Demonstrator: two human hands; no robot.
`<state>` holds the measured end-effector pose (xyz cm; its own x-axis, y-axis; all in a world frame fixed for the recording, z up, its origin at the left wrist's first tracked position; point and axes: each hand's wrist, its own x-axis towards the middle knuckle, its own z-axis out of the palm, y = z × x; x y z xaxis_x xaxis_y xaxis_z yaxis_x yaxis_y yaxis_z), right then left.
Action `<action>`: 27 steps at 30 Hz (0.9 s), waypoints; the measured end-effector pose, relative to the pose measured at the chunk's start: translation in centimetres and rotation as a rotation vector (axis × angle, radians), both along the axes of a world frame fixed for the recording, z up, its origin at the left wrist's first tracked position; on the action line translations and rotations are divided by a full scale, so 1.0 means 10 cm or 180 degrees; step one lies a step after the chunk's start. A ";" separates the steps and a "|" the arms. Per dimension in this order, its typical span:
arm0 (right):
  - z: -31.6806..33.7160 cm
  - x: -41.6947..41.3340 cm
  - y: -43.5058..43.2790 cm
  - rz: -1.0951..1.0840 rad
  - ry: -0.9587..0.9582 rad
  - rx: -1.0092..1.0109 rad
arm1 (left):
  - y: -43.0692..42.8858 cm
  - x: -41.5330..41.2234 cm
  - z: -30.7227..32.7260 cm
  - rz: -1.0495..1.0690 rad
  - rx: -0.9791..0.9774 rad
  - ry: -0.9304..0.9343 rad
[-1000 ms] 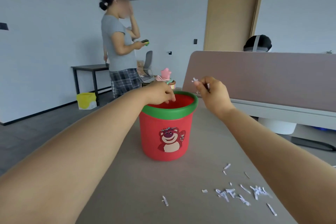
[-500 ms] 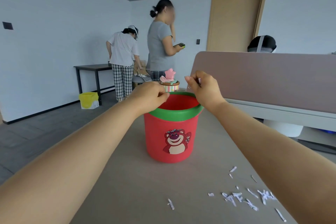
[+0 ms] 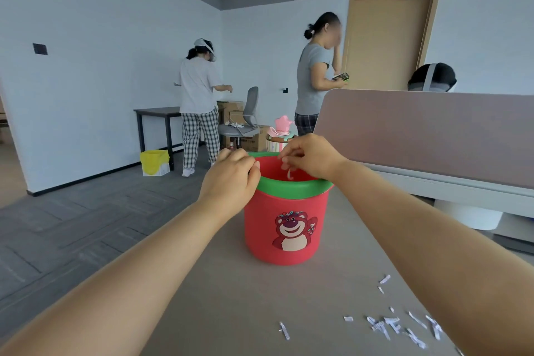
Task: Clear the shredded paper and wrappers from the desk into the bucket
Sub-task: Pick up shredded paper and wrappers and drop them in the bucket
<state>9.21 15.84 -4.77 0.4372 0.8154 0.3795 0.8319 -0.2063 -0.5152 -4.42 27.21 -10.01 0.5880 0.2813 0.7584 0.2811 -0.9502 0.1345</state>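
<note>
Bucket (image 3: 286, 228) floor hidden behind its own wall, left hand (image 3: 231, 179) covering the near rim, paper scraps (image 3: 404, 326) partly hidden under right forearm, blurred standing figure's face

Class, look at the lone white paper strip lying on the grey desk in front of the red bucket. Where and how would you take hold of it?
Pinch the lone white paper strip across its narrow middle from straight above, with fingertips. It lies flat on the grey desk, too thin to grasp sideways, and stands apart from the other scraps.

office | desk (image 3: 260, 283) with partition screen (image 3: 427, 136) at 2 o'clock | swivel chair (image 3: 245, 118) and cardboard boxes (image 3: 231, 110) at 11 o'clock | grey carpet tiles (image 3: 72, 225) | plain white walls (image 3: 101, 52) | wooden door (image 3: 384, 40) at 1 o'clock
</note>
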 end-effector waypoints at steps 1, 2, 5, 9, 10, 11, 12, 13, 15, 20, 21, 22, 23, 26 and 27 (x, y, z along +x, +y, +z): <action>0.00 0.01 0.00 0.0003 -0.0008 -0.0066 | -0.01 -0.01 0.00 0.0029 -0.0012 0.0011; 0.00 0.01 0.00 -0.0029 -0.0016 -0.0117 | -0.02 -0.01 0.01 0.0043 -0.0012 0.0014; 0.02 0.00 -0.03 -0.0093 -0.0023 -0.0083 | -0.06 -0.04 0.01 0.0039 -0.0086 0.0000; 0.01 -0.02 -0.07 -0.0170 -0.0096 -0.0079 | -0.11 -0.05 0.02 0.0047 -0.0199 -0.0008; 0.01 -0.03 -0.08 -0.0215 -0.0145 -0.0089 | -0.12 -0.06 0.02 0.0053 -0.0225 0.0008; 0.01 -0.03 -0.08 -0.0239 -0.0180 -0.0086 | -0.12 -0.06 0.02 0.0043 -0.0243 0.0024; 0.01 -0.03 -0.09 -0.0238 -0.0149 -0.0061 | -0.11 -0.06 0.02 0.0034 -0.0249 0.0048; 0.01 -0.04 -0.10 -0.0221 -0.0057 -0.0022 | -0.11 -0.07 0.03 0.0031 -0.0267 0.0077; 0.02 -0.06 -0.13 -0.0236 0.0022 0.0014 | -0.10 -0.07 0.03 0.0033 -0.0264 0.0110; 0.03 -0.14 -0.28 -0.0297 -0.0096 0.0245 | -0.18 -0.13 0.02 -0.0049 -0.0032 -0.0045; 0.01 -0.15 -0.32 -0.0320 -0.0149 0.0345 | -0.22 -0.16 -0.01 -0.0103 0.0052 -0.0109; 0.00 -0.18 -0.36 -0.0342 -0.0217 0.0432 | -0.27 -0.19 -0.03 -0.0152 0.0128 -0.0155; -0.03 -0.20 -0.40 -0.0364 -0.0292 0.0526 | -0.33 -0.23 -0.06 -0.0209 0.0177 -0.0177; -0.12 -0.30 -0.59 -0.0467 -0.0501 0.0928 | -0.52 -0.36 -0.23 -0.0416 0.0284 -0.0145; -0.17 -0.33 -0.68 -0.0505 -0.0532 0.1042 | -0.59 -0.40 -0.31 -0.0497 0.0269 -0.0085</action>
